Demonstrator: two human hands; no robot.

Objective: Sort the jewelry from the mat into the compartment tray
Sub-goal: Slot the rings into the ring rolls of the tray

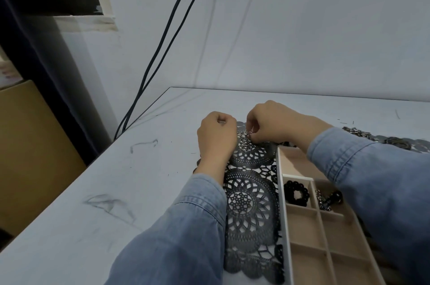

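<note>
— Where is the piece?
— A chain of silver rings (244,144) lies on the black lace mat (250,205) between the hands. The right hand (275,124) pinches its far end. The left hand (216,137) is just beside it with its fingers curled under; I cannot tell if it holds anything.
— And nearby?
— The tray (282,194) lies under the right sleeve (372,168), which hides part of it. A black bead bracelet (296,193) and a chain piece (328,200) sit in neighbouring compartments.
— Textures?
— The mat is openwork rosettes. The tray has white walls and a beige lining.
</note>
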